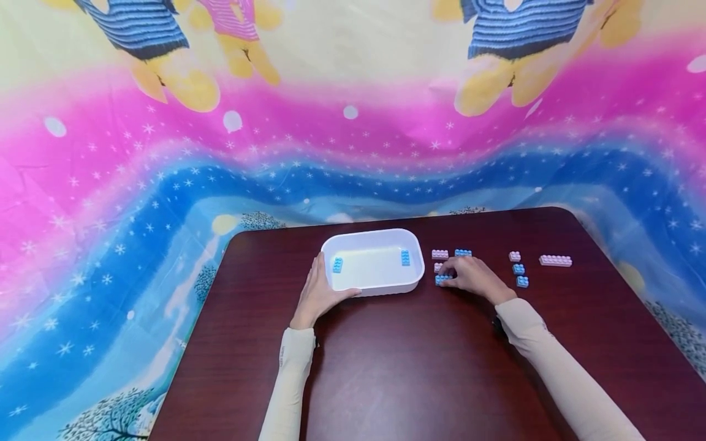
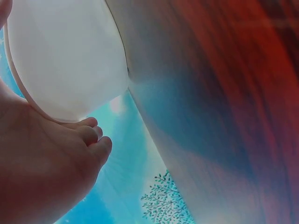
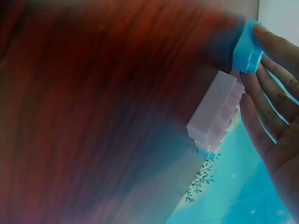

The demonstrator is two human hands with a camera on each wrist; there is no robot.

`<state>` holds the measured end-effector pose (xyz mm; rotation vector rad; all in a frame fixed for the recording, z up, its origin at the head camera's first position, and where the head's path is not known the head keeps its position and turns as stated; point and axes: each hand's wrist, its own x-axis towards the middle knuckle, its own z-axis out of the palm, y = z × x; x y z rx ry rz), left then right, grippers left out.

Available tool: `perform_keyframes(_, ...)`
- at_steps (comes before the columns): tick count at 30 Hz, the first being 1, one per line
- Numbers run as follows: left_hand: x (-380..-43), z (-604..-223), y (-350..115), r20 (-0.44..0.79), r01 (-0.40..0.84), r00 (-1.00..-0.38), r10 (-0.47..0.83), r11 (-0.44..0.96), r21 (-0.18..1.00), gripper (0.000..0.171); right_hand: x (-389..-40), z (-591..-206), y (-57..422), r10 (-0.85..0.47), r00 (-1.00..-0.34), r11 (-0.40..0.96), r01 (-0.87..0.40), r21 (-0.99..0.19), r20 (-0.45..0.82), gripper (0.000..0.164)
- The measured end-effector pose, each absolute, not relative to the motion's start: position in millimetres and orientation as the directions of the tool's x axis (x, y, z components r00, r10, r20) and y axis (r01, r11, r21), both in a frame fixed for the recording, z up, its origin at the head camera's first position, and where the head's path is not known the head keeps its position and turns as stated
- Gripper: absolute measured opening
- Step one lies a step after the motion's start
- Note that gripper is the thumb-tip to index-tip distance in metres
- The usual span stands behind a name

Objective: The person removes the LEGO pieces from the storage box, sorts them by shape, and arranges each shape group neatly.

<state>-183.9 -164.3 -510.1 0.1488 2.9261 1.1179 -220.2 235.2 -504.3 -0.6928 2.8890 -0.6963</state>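
My left hand [image 1: 318, 295] grips the white plastic box [image 1: 386, 288] at its left end, thumb along the front wall. In the left wrist view, fingertips curl at the rim of the box. Inside the box lie two blue toy bricks, one at the left [image 1: 337, 264] and another at the right [image 1: 405, 258]. Just right of the box, my right hand [image 1: 474, 277] pinches a blue brick [image 3: 245, 50] between thumb and fingers. A pink brick [image 3: 212, 109] stands close to those fingers in the right wrist view. Behind the hand, the head view shows a partly covered pink brick [image 1: 437, 267].
Farther back are another pink brick [image 1: 439, 253] and a blue brick [image 1: 463, 252]. To the right, a small pink brick [image 1: 515, 256] and two small blue bricks [image 1: 518, 269] form a column beside a long pink brick [image 1: 555, 261]. A printed cloth [image 1: 353, 159] hangs behind the dark table [image 1: 397, 367].
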Motion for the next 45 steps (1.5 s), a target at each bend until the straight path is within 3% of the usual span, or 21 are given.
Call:
perform_keyframes(15, -183.2, -508.1, -164.2, 0.044, 0.094, -0.995, 0.087, 0.729, 0.678, 0.137, -216.3, -508.0, 235.0, -0.436, -0.899, 0.792, -0.407, -0.455, 0.044, 0.02)
perform_keyframes(30, -183.2, -507.9, -164.8, 0.034, 0.088, -0.996, 0.088, 0.735, 0.673, 0.137, -229.9, -471.0, 235.9, -0.453, -0.863, 0.749, -0.505, -0.429, 0.225, 0.018)
perform_keyframes(45, -185.7, -509.9, -165.6, 0.04, 0.088, -0.996, 0.084, 0.724, 0.684, 0.138, -263.0, -441.7, 179.6, -0.525, -0.817, 0.678, -0.571, -0.463, 0.239, 0.023)
